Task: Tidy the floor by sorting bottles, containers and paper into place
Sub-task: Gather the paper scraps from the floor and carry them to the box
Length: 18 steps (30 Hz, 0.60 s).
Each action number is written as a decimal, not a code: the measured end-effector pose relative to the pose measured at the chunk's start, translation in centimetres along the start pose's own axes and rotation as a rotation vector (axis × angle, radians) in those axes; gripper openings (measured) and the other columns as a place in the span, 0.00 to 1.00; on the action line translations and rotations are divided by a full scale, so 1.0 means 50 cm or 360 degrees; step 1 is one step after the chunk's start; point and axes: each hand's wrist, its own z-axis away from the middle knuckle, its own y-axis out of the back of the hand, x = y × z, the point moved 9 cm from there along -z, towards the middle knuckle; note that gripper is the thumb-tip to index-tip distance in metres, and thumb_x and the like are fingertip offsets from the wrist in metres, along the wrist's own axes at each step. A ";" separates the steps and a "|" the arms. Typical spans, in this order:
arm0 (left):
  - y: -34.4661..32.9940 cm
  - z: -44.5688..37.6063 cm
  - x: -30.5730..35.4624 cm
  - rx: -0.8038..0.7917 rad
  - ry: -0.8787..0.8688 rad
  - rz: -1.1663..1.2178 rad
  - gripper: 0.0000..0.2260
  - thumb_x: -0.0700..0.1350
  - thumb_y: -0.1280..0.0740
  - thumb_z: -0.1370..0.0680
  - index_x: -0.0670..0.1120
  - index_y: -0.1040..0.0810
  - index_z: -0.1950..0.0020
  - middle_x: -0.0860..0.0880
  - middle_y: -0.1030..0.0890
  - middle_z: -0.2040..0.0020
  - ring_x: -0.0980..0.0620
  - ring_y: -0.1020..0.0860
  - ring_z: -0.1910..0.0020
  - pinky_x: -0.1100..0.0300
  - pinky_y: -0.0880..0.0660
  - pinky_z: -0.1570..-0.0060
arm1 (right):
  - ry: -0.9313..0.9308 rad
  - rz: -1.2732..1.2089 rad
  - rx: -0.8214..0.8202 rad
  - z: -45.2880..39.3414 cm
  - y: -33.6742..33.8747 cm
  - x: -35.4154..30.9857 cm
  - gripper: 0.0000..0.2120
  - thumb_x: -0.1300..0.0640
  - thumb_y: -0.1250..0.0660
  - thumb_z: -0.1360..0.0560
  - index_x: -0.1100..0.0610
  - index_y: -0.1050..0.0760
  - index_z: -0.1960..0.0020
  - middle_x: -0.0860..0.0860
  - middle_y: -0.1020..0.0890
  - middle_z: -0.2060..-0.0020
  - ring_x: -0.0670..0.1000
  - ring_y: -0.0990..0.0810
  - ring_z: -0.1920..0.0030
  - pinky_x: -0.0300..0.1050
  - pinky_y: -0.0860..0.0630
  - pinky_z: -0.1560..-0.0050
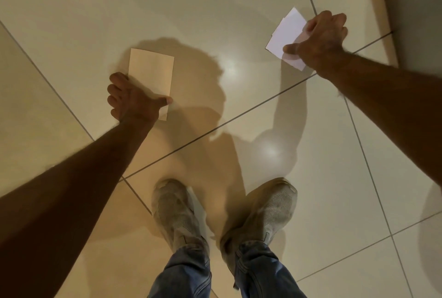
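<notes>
The left hand (134,99) is pinching a tan paper sheet (151,73) while the right hand (320,39) is pinching overlapping white sheets (287,34), fingers clamped, apparently gathering paper off the tiled floor (71,22).

Two hands (134,99) (323,39); one beige paper (151,70); white papers (285,34), seemingly two or three; two shoes (177,211) (267,211).

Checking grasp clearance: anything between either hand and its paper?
Nothing visible. The left hand already pinches the cream paper, and the right hand pinches the white papers. Where they go is out of view.
</notes>
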 end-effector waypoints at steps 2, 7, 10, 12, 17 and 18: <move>0.001 0.005 0.002 0.0005 -0.0019 0.0034 0.46 0.54 0.17 0.36 0.43 0.39 0.28 0.41 0.32 0.30 0.37 0.32 0.31 0.40 0.30 0.34 | -0.0028 -0.0233 -0.0018 0.009 -0.008 0.007 0.39 0.50 0.16 0.34 0.58 0.33 0.31 0.57 0.31 0.31 0.55 0.26 0.34 0.46 0.23 0.36; 0.001 0.024 0.008 -0.0008 -0.0050 0.0051 0.45 0.54 0.18 0.34 0.43 0.40 0.26 0.41 0.31 0.29 0.37 0.31 0.30 0.39 0.31 0.33 | -0.0058 -0.0647 -0.0016 0.051 -0.033 0.044 0.29 0.61 0.19 0.30 0.54 0.36 0.41 0.55 0.25 0.35 0.54 0.23 0.40 0.48 0.20 0.42; -0.002 0.038 0.006 -0.0025 -0.0045 0.0040 0.46 0.54 0.18 0.33 0.43 0.41 0.25 0.41 0.31 0.29 0.37 0.31 0.30 0.39 0.31 0.33 | 0.0006 -0.0640 -0.0060 0.070 -0.044 0.057 0.28 0.60 0.21 0.29 0.58 0.32 0.36 0.52 0.24 0.41 0.52 0.24 0.43 0.43 0.20 0.49; -0.004 0.043 0.004 -0.0034 -0.0044 0.0041 0.46 0.54 0.18 0.33 0.43 0.42 0.24 0.40 0.31 0.29 0.37 0.31 0.30 0.39 0.31 0.33 | 0.0113 -0.0538 0.0005 0.075 -0.033 0.053 0.30 0.59 0.20 0.29 0.58 0.31 0.33 0.52 0.26 0.39 0.50 0.26 0.43 0.35 0.23 0.50; -0.006 0.037 -0.002 -0.0027 -0.0043 0.0063 0.46 0.54 0.18 0.34 0.43 0.41 0.25 0.40 0.31 0.30 0.36 0.31 0.31 0.38 0.31 0.33 | -0.0020 -0.0338 0.0035 0.058 -0.030 0.052 0.40 0.52 0.17 0.31 0.58 0.35 0.28 0.57 0.32 0.29 0.56 0.27 0.32 0.48 0.23 0.35; -0.007 0.037 -0.004 -0.0025 -0.0045 0.0064 0.46 0.54 0.18 0.34 0.43 0.41 0.26 0.40 0.31 0.30 0.36 0.31 0.31 0.38 0.30 0.34 | -0.0086 -0.0236 0.0024 0.056 -0.034 0.058 0.41 0.50 0.17 0.32 0.57 0.34 0.28 0.57 0.32 0.29 0.57 0.28 0.31 0.49 0.24 0.34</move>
